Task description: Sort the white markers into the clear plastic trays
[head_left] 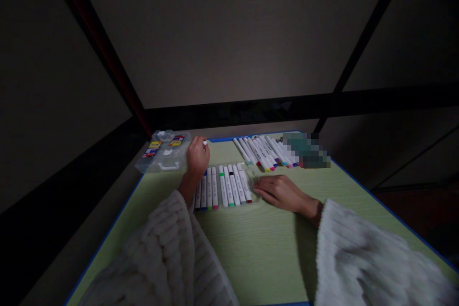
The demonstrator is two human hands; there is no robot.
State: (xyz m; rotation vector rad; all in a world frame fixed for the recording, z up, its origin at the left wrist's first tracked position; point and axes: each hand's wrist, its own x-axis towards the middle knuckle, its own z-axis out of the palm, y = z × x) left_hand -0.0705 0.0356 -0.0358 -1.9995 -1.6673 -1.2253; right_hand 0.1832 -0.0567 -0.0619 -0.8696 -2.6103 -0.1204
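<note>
My left hand is closed around a white marker, whose pale end shows at the thumb. It hovers over the left part of a clear plastic tray. White markers with colored ends stand side by side in that tray, in two groups; my left forearm hides the leftmost ones. To the right, my right hand rests palm down on the table, fingers stretched out and fingertips at the tray's right edge. I see nothing held in it.
Behind the tray lies a loose pile of white markers with colored caps. A clear plastic case with a handle and stickers sits at the far left. A blurred greenish item is at the back right. The table has blue edges; a wall rises behind.
</note>
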